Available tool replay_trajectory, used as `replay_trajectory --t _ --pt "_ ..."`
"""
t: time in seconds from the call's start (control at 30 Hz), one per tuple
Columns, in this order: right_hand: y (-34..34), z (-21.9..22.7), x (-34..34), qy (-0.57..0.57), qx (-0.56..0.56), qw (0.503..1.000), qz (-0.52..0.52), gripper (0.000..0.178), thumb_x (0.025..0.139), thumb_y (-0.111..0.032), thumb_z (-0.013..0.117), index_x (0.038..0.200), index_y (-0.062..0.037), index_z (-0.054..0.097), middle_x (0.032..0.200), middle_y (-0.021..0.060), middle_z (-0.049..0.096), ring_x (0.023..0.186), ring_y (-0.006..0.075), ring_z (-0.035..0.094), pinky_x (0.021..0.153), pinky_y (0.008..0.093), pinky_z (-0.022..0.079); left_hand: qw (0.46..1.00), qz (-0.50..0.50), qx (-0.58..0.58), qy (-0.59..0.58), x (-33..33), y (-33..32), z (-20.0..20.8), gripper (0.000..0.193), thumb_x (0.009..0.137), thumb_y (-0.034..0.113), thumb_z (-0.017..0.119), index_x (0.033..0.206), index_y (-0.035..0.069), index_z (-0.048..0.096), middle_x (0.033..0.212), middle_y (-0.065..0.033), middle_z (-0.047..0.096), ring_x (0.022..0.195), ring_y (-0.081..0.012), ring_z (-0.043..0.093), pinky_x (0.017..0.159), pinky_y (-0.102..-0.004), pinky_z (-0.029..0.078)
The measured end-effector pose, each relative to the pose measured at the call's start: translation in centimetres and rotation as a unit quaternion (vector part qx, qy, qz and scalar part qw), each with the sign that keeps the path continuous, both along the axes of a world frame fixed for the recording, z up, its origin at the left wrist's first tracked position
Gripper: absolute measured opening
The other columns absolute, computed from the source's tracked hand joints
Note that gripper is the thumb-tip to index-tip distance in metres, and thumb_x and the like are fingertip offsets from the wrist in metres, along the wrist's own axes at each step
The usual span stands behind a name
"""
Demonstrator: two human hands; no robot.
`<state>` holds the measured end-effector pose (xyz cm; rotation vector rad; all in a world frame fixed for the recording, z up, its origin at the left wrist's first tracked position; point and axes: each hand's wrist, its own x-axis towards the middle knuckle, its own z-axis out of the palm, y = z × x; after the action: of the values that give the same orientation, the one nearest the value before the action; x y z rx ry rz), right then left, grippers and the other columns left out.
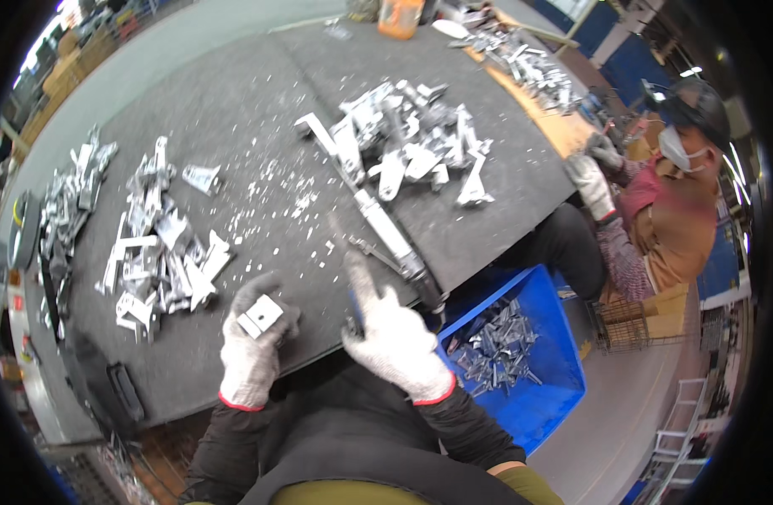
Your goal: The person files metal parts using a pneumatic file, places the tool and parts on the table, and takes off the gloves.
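Note:
My left hand [256,337], in a white knit glove with grey fingers, is closed around a small silver metal bracket [261,316]. A dark hole shows in the bracket's flat face. Over the table's front edge, my gloved right hand [399,341] has its index finger stretched forward. Something thin and dark blue shows by its palm, and a faint blurred streak lies past the fingertip; I cannot make out the object. Just beyond this hand lies a long silver cylindrical tool [385,224] with a black end.
Heaps of metal brackets lie on the dark table, one at left [163,261] and one at far right [411,135]. White chips [294,194] are scattered between. A blue bin [555,383] of metal parts stands right of my knees. A masked co-worker [656,194] sits at right.

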<state>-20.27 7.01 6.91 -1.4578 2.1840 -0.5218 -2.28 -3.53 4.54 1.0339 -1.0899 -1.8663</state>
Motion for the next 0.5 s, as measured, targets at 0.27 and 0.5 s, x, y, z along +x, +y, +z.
replay_trajectory --t 0.27,0.5 --pt "0.4 0.0 0.0 0.031 -0.004 0.999 0.020 0.098 0.085 -0.031 0.072 0.164 -0.0155 0.016 0.104 0.0296 0.061 0.073 0.0441 0.069 0.061 0.0528 0.058 0.986 -0.159 -0.029 -0.050 -4.3 -7.4 7.0 0.056 0.096 0.015 0.070 0.144 0.003 0.045 0.110 -0.0116 0.062 0.080 -0.0180 0.067 0.073 -0.0374 0.064" --pt "-0.2 0.7 -0.8 -0.011 0.070 0.997 0.027 0.095 0.088 -0.033 0.069 0.164 -0.0216 0.013 0.113 0.0314 0.058 0.082 0.0476 0.070 0.071 0.0559 0.059 0.906 -0.276 -0.213 -0.240 -17.9 -8.8 9.7 0.047 0.101 0.038 0.062 0.134 0.005 0.057 0.091 -0.0059 0.068 0.077 -0.0135 0.068 0.064 -0.0295 0.053"
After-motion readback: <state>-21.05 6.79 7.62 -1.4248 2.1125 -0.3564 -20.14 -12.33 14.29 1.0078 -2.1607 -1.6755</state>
